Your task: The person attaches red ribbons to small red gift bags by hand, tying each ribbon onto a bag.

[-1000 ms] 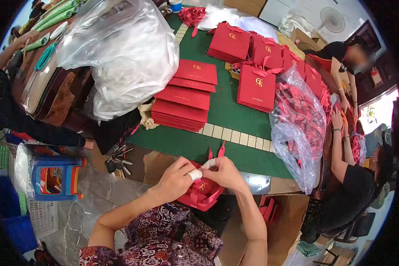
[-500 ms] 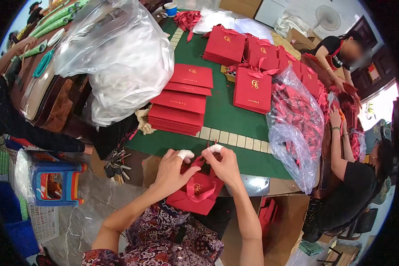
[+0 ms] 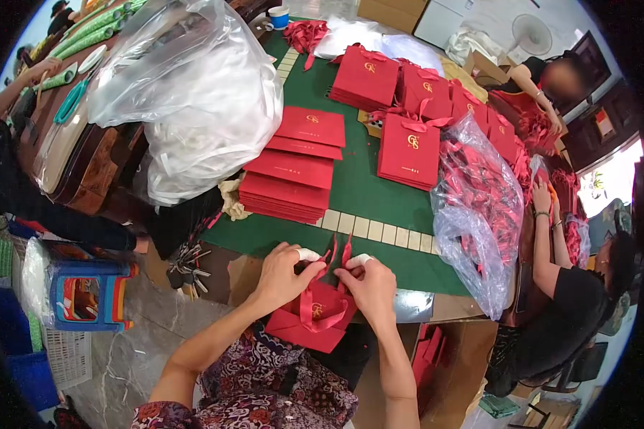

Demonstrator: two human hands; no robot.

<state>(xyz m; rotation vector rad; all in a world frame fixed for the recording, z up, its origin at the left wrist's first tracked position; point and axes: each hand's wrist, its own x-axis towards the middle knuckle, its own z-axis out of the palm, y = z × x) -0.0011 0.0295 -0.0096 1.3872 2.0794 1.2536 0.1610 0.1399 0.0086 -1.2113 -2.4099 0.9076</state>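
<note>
A red paper gift bag (image 3: 304, 325) with gold lettering rests against my lap at the table edge, its front ribbon handle looped over the face. My left hand (image 3: 286, 275), a white wrap on its index finger, pinches one red ribbon (image 3: 329, 256) end above the bag. Opposite it, my right hand (image 3: 368, 286), also with a wrapped finger, pinches the other ribbon end. Both ends point up, apart from each other. Just beyond my hands lies a stack of flat red bags (image 3: 286, 193) without visible handles.
Finished-looking bags with ribbons (image 3: 408, 150) stand on the green table (image 3: 358, 193). A clear plastic sack of red ribbon (image 3: 479, 200) lies right, a big sack of white material (image 3: 207, 121) left. Two co-workers sit at right. Stacked stools (image 3: 93, 293) and an open carton (image 3: 458, 365) flank me.
My hands have moved slightly apart, and the two ribbon ends now stand up more visibly between them. The co-worker at the far right has shifted their arms.
</note>
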